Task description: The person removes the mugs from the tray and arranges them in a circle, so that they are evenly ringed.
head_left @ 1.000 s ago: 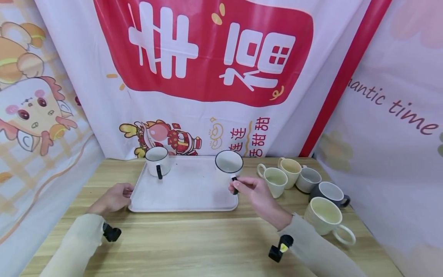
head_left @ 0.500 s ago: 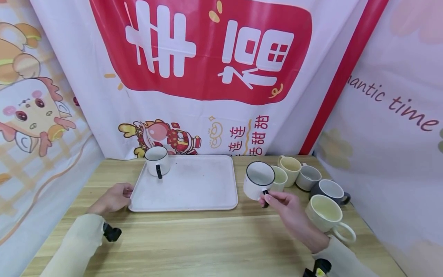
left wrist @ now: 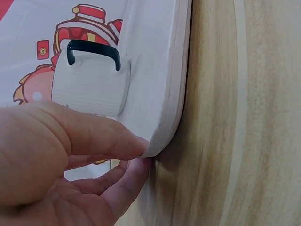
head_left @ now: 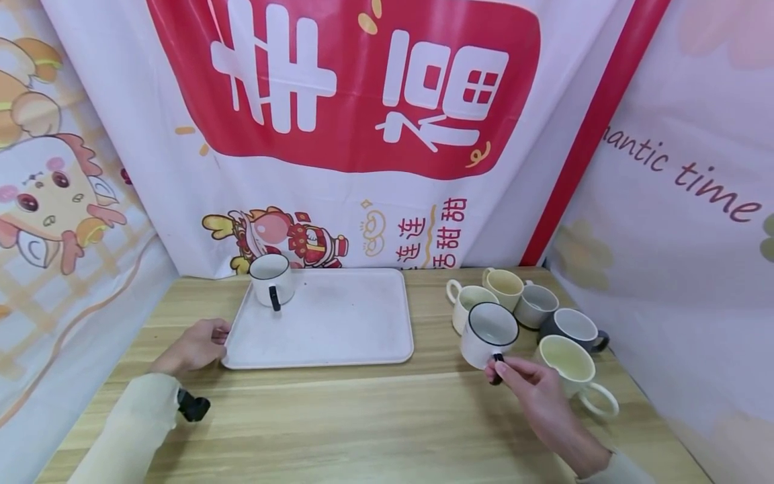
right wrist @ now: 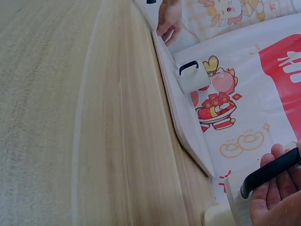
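A white enamel mug with a black rim [head_left: 479, 348] is in my right hand [head_left: 541, 396], its black handle [right wrist: 270, 174] pinched between thumb and fingers. It hangs in front of a pale cream mug [head_left: 464, 304] at the right of the table. My left hand [head_left: 196, 346] pinches the near left corner of a white tray [head_left: 338, 329]. In the left wrist view, the thumb [left wrist: 108, 139] lies on the tray's rim and the fingers are beneath it. A second white mug with a black handle [head_left: 272, 286] stands upright at the tray's back left.
Right of the held mug stand a yellow mug [head_left: 503, 286], a grey mug [head_left: 535, 306], a dark grey mug [head_left: 568, 329] and a large cream mug [head_left: 565, 363]. A printed cloth [head_left: 375, 87] hangs behind the wooden table [head_left: 338, 430].
My right hand has carried the black-rimmed mug from above the tray's right side rightward and nearer, to the front of the other mugs. The left hand has stayed at the tray's corner.
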A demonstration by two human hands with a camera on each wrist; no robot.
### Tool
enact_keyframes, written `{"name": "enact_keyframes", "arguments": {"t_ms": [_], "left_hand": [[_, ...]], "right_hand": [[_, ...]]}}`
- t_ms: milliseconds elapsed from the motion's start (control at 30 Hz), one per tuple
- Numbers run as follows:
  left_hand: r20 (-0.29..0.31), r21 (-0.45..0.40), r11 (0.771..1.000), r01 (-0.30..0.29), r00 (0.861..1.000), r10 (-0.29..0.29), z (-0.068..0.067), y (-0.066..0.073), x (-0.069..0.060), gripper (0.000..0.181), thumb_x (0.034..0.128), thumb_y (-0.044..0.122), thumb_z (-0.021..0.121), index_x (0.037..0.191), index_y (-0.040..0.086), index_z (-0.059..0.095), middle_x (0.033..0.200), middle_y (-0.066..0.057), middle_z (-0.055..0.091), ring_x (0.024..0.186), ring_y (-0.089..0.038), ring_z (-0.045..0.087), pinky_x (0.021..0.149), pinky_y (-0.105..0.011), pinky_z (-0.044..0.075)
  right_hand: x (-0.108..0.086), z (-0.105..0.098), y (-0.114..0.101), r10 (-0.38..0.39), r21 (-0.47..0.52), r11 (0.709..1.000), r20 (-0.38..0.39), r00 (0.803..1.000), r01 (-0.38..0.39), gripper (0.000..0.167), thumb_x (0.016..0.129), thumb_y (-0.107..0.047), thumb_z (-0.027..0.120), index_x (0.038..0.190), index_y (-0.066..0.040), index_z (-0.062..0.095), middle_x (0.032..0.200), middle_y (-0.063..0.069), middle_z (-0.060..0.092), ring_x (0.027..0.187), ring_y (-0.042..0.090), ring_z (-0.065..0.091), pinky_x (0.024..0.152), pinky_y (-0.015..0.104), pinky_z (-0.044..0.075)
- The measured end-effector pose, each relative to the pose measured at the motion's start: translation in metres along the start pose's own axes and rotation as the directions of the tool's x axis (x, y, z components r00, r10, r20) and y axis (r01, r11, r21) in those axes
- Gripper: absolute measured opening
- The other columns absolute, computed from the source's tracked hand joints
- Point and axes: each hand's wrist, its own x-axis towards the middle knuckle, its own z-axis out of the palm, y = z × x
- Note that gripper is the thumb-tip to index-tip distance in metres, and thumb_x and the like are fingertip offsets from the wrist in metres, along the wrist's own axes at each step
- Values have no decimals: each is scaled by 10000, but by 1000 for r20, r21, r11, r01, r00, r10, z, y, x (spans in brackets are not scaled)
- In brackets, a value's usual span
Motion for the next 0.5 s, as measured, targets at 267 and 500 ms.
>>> {"name": "enact_keyframes", "arguments": {"t_ms": [267,500], "left_hand": [[7,-13,1000,11,1000,-11,0,2,-1,513,874,-59,618,1364,-163,508,1332,-363,580,1200,-464,588,1023,-576,560],[0,-18,1000,-8,1000,8,-1,2,-1,515,863,-68,617,1354,-178,507,1300,-362,589,1166,-439,598,999,-543,576]], "right_hand": [[-10,-14,19,4,83,997,-46,999,0,244,1016,-8,629,1169,166,709,944,-30,821,937,51,760,898,168,603],[-16,-26,32,43,127,991,-52,998,-36,208,1014,10,621,1148,96,755,950,-18,822,924,65,766,894,180,609]]}}
